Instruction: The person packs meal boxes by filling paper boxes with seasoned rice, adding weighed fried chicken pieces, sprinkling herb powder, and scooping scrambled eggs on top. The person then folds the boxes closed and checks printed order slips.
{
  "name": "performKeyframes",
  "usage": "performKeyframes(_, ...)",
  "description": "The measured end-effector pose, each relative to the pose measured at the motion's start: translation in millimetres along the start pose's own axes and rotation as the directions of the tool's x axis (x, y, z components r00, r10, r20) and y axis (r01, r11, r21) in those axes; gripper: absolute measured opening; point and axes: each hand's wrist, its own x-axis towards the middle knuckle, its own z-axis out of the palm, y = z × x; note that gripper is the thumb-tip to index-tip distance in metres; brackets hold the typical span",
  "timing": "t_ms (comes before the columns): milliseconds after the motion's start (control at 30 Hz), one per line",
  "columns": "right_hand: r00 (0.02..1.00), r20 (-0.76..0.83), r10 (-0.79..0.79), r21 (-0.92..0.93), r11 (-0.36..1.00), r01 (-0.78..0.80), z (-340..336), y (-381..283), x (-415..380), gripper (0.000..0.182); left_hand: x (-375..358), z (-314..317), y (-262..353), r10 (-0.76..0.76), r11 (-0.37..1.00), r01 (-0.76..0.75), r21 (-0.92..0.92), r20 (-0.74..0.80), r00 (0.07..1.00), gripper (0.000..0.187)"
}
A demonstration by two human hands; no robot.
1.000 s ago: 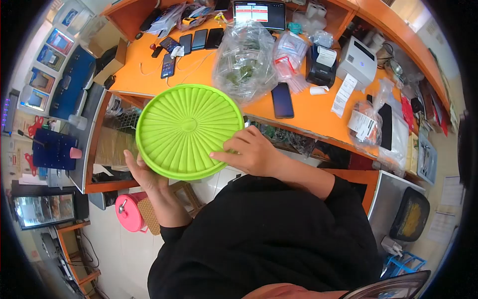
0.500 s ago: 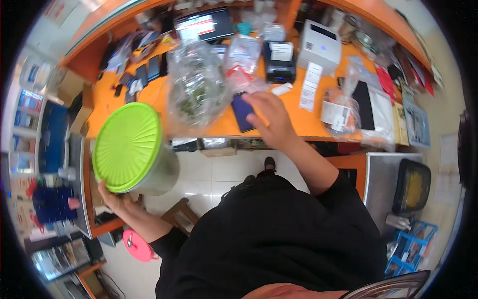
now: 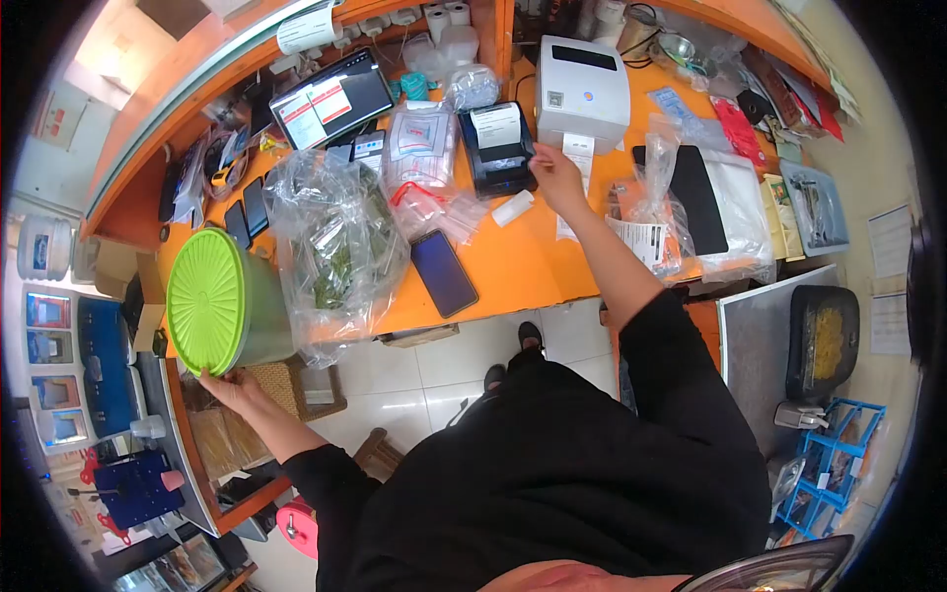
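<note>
My left hand (image 3: pixel 232 388) grips the lower edge of a large translucent tub with a ribbed green lid (image 3: pixel 205 301), tilted so the lid faces left. My right hand (image 3: pixel 559 178) is at the right side of a black receipt printer (image 3: pixel 496 168), fingers curled together; whether they pinch anything is hidden. Printed paper (image 3: pixel 495 126) lies on top of that printer. Beside the tub sits a clear plastic bag (image 3: pixel 340 247) with green leafy stuff inside. Nearer the table edge lies a dark phone (image 3: pixel 443 272).
A white label printer (image 3: pixel 582 94) with a paper strip stands right of the black one. A tablet screen (image 3: pixel 333 99) leans at the back left. On the right are a bagged item (image 3: pixel 646 222) and a black flat pad (image 3: pixel 697 197). The orange table (image 3: pixel 533 266) has its front edge before me.
My right hand has moved from above the phone up to the black printer's right side. The tub has shifted left and sits closer to the table. The view has shifted too.
</note>
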Motion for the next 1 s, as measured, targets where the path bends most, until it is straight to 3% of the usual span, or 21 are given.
performKeyframes(67,0.999,-0.043,-0.031,-0.057,0.998,0.029,20,7,20,0.037,31,-28,-16,-0.049,0.997,0.042,0.063,0.111,0.993,0.028)
performKeyframes(133,0.990,-0.141,-0.032,-0.139,0.990,0.012,36,3,33,0.038,26,-16,-24,-0.020,0.996,0.010,0.085,0.118,0.993,0.030)
performKeyframes(200,0.986,-0.164,0.027,-0.048,0.998,-0.036,42,1,40,0.037,29,-16,-24,-0.051,0.996,0.043,0.074,0.107,0.993,0.035)
performKeyframes(300,0.991,-0.058,0.124,0.066,0.991,-0.120,51,14,39,0.031,-41,31,-11,0.052,0.972,-0.007,0.237,-0.182,0.982,0.033)
performKeyframes(367,0.981,0.063,0.185,0.121,0.974,-0.192,54,29,26,0.025,-57,28,-9,0.472,0.804,-0.326,0.496,-0.200,0.859,0.033)
performKeyframes(400,0.999,0.048,-0.018,0.141,0.990,0.011,52,23,19,0.018,-67,25,-8,0.654,0.653,-0.443,0.614,-0.163,0.739,0.033)
performKeyframes(433,0.984,0.176,0.025,0.286,0.955,-0.076,52,16,14,0.019,-86,34,-12,0.686,0.609,-0.579,0.543,0.006,0.727,0.029)
performKeyframes(500,0.897,0.439,0.046,0.508,0.811,-0.290,49,-5,0,0.023,-133,61,-29,0.728,0.514,-0.791,0.332,0.319,0.607,0.022)
performKeyframes(567,0.736,0.675,-0.057,0.526,0.737,-0.425,24,-67,-22,0.025,-152,70,-51,0.439,0.627,-0.718,0.303,0.624,0.646,0.012)
performKeyframes(600,0.654,0.748,-0.114,0.529,0.698,-0.483,15,-92,-35,0.026,-180,100,-56,0.267,0.737,-0.579,0.350,0.636,0.724,0.008)
performKeyframes(633,0.563,0.808,-0.173,0.521,0.656,-0.546,8,-109,-49,0.027,-183,116,-64,0.171,0.691,-0.667,0.278,0.834,0.525,0.016)
performKeyframes(667,0.524,0.821,-0.227,0.514,0.694,-0.504,4,-117,-62,0.027,-200,143,-66,0.142,0.650,-0.732,0.203,0.914,0.380,0.020)
performKeyframes(700,0.484,0.829,-0.280,0.511,0.729,-0.455,1,-125,-72,0.027,-213,158,-68,0.019,0.659,-0.719,0.220,0.951,0.309,0.023)
performKeyframes(733,0.443,0.833,-0.332,0.514,0.762,-0.394,-4,-132,-77,0.027,-220,169,-73,-0.094,0.670,-0.706,0.228,0.970,0.224,0.027)
performKeyframes(800,0.331,0.860,-0.389,0.500,0.777,-0.384,-19,-147,-82,0.030,-219,171,-92,-0.360,0.796,-0.537,0.278,0.931,-0.052,0.022)
performKeyframes(833,0.275,0.867,-0.415,0.494,0.786,-0.372,-27,-152,-83,0.031,-221,167,-98,-0.472,0.804,-0.441,0.399,0.879,-0.065,0.019)
performKeyframes(900,0.315,0.898,-0.306,0.414,0.828,-0.377,-39,-156,-88,0.024,-226,161,-109,-0.665,0.741,-0.250,0.624,0.734,-0.141,0.016)
performKeyframes(933,0.337,0.907,-0.252,0.377,0.844,-0.383,-45,-159,-92,0.022,-230,156,-112,-0.635,0.768,-0.197,0.609,0.765,-0.110,0.016)
performKeyframes(1000,0.441,0.874,-0.206,0.315,0.930,-0.190,-51,-173,-107,0.023,-240,141,-114,-0.580,0.814,-0.090,0.574,0.813,-0.047,0.019)
